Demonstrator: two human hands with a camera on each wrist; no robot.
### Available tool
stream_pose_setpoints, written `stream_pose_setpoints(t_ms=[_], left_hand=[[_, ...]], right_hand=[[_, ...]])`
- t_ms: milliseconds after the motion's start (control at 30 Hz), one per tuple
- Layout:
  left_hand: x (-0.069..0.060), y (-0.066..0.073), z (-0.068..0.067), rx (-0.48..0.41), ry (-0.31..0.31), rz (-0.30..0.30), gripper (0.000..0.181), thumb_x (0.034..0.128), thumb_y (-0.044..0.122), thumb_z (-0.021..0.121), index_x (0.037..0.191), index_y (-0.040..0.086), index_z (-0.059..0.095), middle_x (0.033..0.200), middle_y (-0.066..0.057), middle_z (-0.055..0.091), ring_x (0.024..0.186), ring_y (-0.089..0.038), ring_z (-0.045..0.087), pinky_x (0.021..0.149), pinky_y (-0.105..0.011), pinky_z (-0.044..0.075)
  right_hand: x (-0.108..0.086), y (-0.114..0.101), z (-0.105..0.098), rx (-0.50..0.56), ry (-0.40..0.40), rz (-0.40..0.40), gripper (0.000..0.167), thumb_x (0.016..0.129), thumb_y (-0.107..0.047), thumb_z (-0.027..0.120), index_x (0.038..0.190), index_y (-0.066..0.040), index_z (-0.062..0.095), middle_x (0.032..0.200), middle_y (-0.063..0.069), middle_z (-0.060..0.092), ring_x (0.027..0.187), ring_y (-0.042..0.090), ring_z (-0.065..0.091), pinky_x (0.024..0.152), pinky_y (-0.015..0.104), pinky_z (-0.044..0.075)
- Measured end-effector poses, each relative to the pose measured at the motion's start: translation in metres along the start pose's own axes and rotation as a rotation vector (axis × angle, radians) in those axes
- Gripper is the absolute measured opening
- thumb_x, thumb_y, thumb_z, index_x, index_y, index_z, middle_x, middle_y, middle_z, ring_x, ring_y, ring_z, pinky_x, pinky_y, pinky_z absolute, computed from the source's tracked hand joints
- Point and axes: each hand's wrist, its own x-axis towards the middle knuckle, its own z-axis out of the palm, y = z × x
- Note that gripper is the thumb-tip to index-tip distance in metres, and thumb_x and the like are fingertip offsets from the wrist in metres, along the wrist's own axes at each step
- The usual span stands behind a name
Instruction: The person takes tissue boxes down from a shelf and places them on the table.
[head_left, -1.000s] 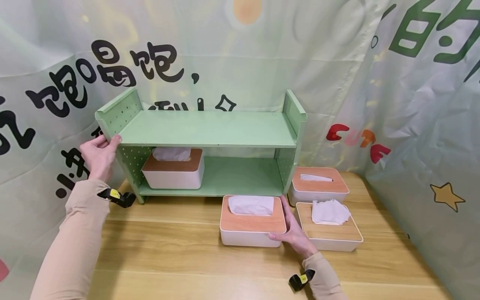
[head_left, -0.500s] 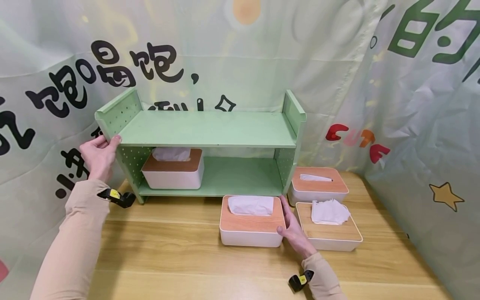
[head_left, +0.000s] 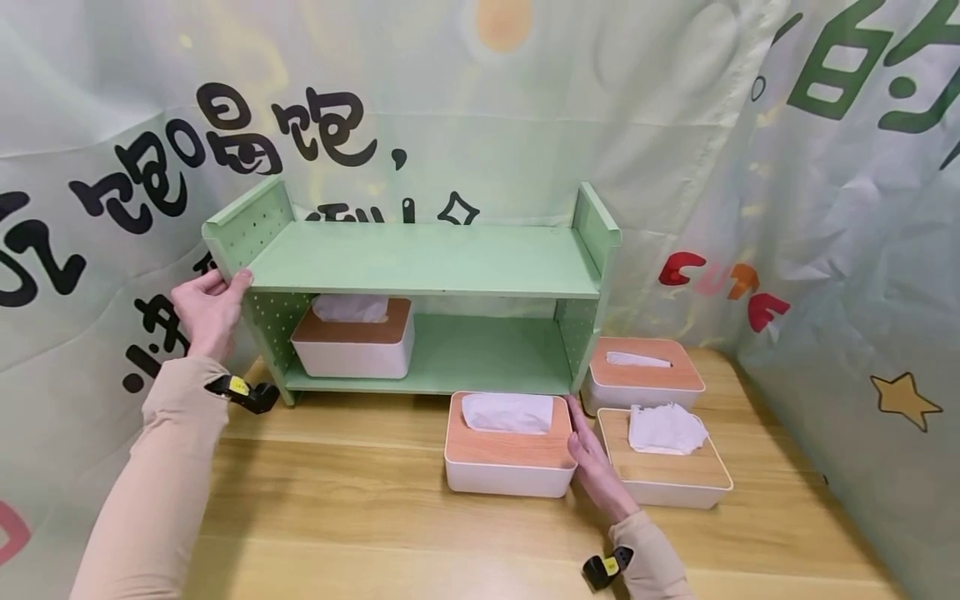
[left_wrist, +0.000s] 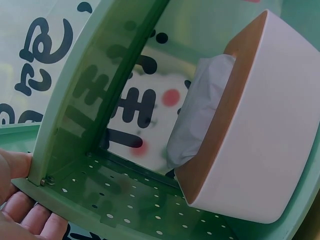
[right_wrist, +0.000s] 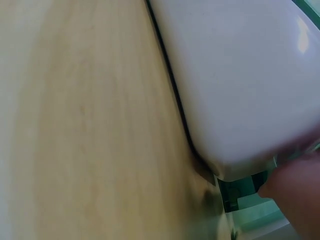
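Note:
My left hand (head_left: 206,312) grips the left side of a green two-tier shelf (head_left: 427,262); the left wrist view shows its thumb and fingers around the perforated side panel (left_wrist: 135,205). On the lower tier, at the left, stands a white tissue box (head_left: 356,358) with a brown wooden lid. A second tissue box (head_left: 510,479), with a lighter wooden lid, lies on the table in front of the shelf. My right hand (head_left: 600,471) rests along its right side with extended fingers. In the right wrist view that box's white wall (right_wrist: 240,85) fills much of the frame.
Two more tissue boxes stand to the right: one with a folded tissue (head_left: 645,396) beside the shelf, another with a crumpled tissue (head_left: 678,492) nearer the front. A printed curtain (head_left: 480,100) hangs behind. The wooden table (head_left: 360,517) extends in front.
My right thumb has moved from the front of the box to its right side. The head view has shifted slightly. My left hand keeps its grip on the shelf.

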Motion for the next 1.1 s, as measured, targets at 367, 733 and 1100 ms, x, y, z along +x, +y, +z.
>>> stream_pose_setpoints(t_ms=[367, 733, 1100], left_hand=[[0.001, 0.0, 0.001, -0.005, -0.009, -0.015, 0.049, 0.0882, 0.011, 0.074, 0.135, 0.002, 0.061, 0.056, 0.026, 0.062, 0.063, 0.006, 0.063, 0.059, -0.006, 0.05], [0.002, 0.0, 0.0, 0.011, -0.001, -0.024, 0.049, 0.088, 0.012, 0.075, 0.134, 0.004, 0.062, 0.056, 0.027, 0.062, 0.063, 0.006, 0.063, 0.058, -0.006, 0.05], [0.001, 0.0, -0.001, 0.014, -0.002, -0.025, 0.049, 0.0881, 0.012, 0.075, 0.134, 0.004, 0.062, 0.056, 0.027, 0.061, 0.064, 0.005, 0.064, 0.061, -0.006, 0.051]], right_hand=[[0.009, -0.015, 0.005, -0.215, 0.233, 0.087, 0.057, 0.112, -0.033, 0.03, 0.16, -0.005, 0.019, 0.169, 0.017, 0.016, 0.156, 0.039, 0.012, 0.126, 0.054, 0.019], [0.023, -0.043, 0.009, -0.28, 0.241, -0.172, 0.045, 0.103, -0.006, 0.052, 0.145, 0.007, 0.043, 0.146, 0.032, 0.047, 0.133, 0.001, 0.049, 0.111, 0.008, 0.036], [0.062, -0.087, 0.03, -0.43, -0.032, -0.15, 0.045, 0.099, -0.006, 0.06, 0.142, 0.003, 0.049, 0.141, 0.024, 0.056, 0.133, 0.043, 0.051, 0.116, 0.033, 0.044]])
